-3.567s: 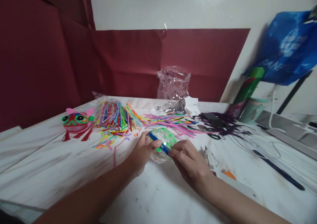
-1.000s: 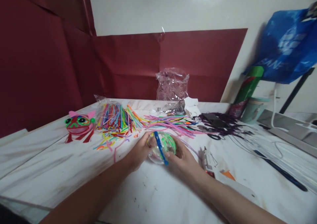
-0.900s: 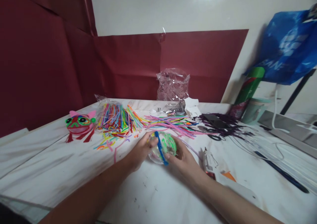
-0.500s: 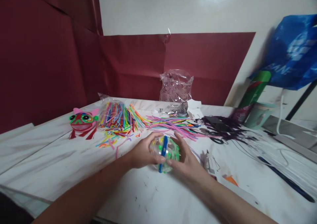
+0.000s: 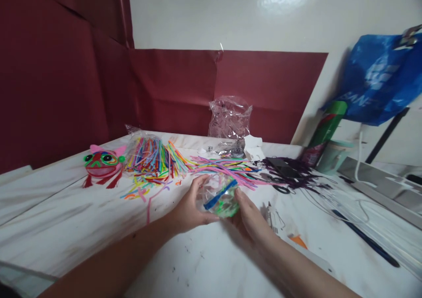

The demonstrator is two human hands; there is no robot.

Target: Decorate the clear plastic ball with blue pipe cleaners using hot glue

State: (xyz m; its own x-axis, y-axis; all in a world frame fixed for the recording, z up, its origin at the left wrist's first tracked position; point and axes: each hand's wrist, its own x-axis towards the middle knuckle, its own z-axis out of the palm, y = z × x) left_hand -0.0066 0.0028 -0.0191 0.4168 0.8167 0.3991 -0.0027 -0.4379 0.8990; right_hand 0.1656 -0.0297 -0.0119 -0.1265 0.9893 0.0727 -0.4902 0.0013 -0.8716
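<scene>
Both hands cup a clear plastic ball just above the white table. Green pipe-cleaner squiggles are stuck on its lower part and a blue pipe cleaner runs slantwise across it. My left hand wraps the ball's left side, thumb underneath. My right hand grips its right side, fingers curled behind it. A loose pile of coloured pipe cleaners lies on the table right behind the ball.
A red and pink pipe-cleaner animal face sits at the left. A crumpled clear bag stands at the back. A glue gun lies right of my hands. Dark purple strands, a green can and a blue bag fill the right.
The ball has been turned in my hands: the blue pipe cleaner went from slanted to upright and now lies nearly level, and the green part has rolled to the underside.
</scene>
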